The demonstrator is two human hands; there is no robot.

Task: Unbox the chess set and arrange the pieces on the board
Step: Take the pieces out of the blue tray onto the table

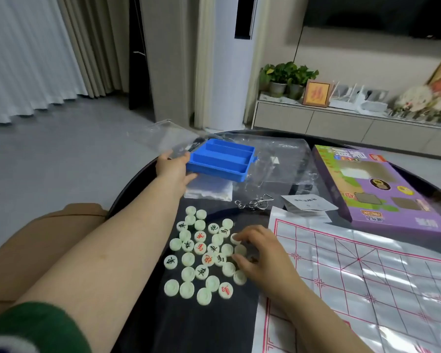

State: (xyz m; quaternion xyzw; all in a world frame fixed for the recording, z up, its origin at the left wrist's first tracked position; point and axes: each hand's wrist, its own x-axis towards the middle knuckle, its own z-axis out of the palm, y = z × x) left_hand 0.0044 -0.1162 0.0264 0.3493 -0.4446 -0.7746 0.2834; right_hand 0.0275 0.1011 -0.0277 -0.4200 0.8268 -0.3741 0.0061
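Scattered pieces crowd your near left, blue tray and metal rings beyond; the board sheet lies flat at right.

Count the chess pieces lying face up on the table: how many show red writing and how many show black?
Pieces with red writing: 4
Pieces with black writing: 8
Total face up: 12
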